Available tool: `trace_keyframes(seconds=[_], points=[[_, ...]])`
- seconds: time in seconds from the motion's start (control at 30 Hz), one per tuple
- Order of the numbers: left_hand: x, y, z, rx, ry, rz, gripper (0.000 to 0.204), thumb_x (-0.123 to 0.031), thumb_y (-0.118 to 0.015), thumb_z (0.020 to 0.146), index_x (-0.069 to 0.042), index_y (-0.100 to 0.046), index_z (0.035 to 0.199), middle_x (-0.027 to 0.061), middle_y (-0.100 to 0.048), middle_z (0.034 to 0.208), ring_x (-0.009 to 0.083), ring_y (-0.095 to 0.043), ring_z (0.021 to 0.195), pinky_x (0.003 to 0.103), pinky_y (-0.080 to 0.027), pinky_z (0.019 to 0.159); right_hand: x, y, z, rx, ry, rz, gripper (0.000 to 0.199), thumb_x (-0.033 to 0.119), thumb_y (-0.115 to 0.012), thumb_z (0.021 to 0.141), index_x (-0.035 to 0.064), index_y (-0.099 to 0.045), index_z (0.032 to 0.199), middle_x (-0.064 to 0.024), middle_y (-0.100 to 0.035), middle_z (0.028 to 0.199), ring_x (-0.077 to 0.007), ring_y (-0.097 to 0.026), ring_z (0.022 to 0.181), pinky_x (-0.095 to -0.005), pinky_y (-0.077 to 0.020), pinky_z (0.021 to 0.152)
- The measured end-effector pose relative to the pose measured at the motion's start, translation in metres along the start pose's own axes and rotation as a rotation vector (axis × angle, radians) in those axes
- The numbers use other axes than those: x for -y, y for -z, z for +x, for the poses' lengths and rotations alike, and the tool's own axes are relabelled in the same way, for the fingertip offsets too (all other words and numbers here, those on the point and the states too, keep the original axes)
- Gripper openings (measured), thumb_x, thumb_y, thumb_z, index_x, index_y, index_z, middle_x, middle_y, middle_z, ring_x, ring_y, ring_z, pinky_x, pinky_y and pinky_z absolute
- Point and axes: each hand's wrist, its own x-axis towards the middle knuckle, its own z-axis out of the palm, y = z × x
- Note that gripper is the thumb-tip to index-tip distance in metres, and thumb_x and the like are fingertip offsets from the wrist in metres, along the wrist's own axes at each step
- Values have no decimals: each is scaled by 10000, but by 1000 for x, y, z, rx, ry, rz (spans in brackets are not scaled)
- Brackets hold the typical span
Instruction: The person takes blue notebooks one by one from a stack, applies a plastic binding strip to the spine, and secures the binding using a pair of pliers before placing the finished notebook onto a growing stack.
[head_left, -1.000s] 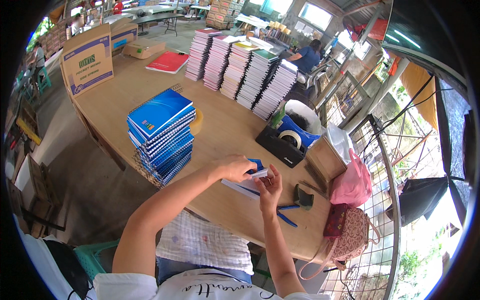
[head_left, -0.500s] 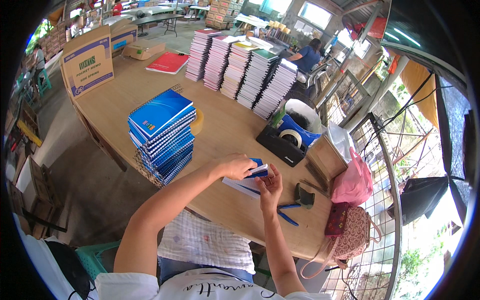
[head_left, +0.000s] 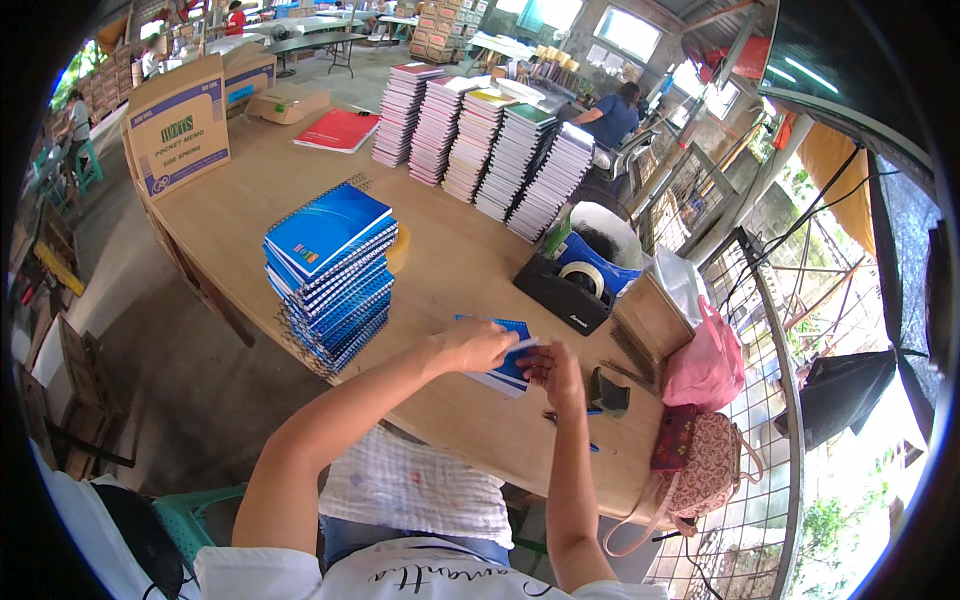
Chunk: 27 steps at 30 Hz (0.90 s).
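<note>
A blue-covered notebook [head_left: 514, 376] with white pages lies on the table in front of me, partly hidden by my hands. My left hand [head_left: 482, 345] is closed on its upper part, the fingers pinching near a pale edge of paper. At the notebook's right edge, my right hand [head_left: 556, 374] has its fingers curled against it; the exact grip is partly hidden. To the left stands a tall stack of blue spiral notebooks [head_left: 333, 232], with wire coils along its side. Pliers with blue handles [head_left: 594, 412] lie just beyond my right wrist, mostly covered by it.
Several stacks of notebooks [head_left: 480, 140] line the table's far side. A black tape dispenser [head_left: 562, 300], a dark green block-like object [head_left: 609, 393], loose wire coils [head_left: 632, 352], a pink bag [head_left: 705, 360] and a patterned handbag [head_left: 690, 470] sit right. A cardboard box [head_left: 180, 130] stands far left.
My right hand has turned, its fingers now bent down over the notebook's right edge. The notebook lies flatter with more of its blue cover showing. My right wrist now covers most of the pliers.
</note>
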Motion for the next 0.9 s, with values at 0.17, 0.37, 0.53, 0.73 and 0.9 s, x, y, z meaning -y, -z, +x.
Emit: trace_keyframes(seconds=[0.17, 0.37, 0.53, 0.73, 0.9], points=[[-2, -24, -30, -301, -151, 52, 416, -272, -656, 866, -98, -569, 1233, 172, -575, 1212, 345, -596, 1079, 450, -478, 908, 21, -2, -10, 63, -35, 256, 338, 284, -611, 930, 2, -547, 1105, -128, -669, 975, -217, -677, 859, -332, -578, 713], [-57, 7, -66, -861, 196, -672, 716, -96, -624, 888, -58, -234, 1487, 182, -484, 1323, 321, -559, 1140, 395, -460, 939, 19, -19, -95, -58, 523, -2, 194, 21, -583, 931, 16, -518, 1113, -92, -646, 1018, -146, -615, 919, -253, -504, 790], [-66, -52, -100, -760, 150, -680, 691, 52, -593, 846, -97, -330, 1467, 171, -516, 1232, 319, -546, 1095, 391, -477, 878, -30, -57, -126, -101, 620, 125, 187, 53, -543, 960, 15, -512, 1140, -41, -615, 982, -111, -548, 903, -214, -423, 803], [-81, -61, -92, -608, 178, -560, 478, 100, -597, 813, -124, -585, 1236, 135, -565, 1122, 324, -574, 954, 404, -492, 808, -55, -67, -115, -343, 475, 214, 254, 196, -550, 977, 6, -520, 1143, -76, -573, 1086, -122, -507, 947, -284, -425, 825], [-66, -78, -96, -649, 173, -514, 280, 87, -594, 828, -90, -631, 1043, 123, -574, 1022, 317, -571, 919, 401, -494, 741, -50, -7, -83, -547, 679, 325, 176, 169, -571, 948, 15, -577, 1031, -60, -585, 939, -201, -544, 962, -325, -447, 843]])
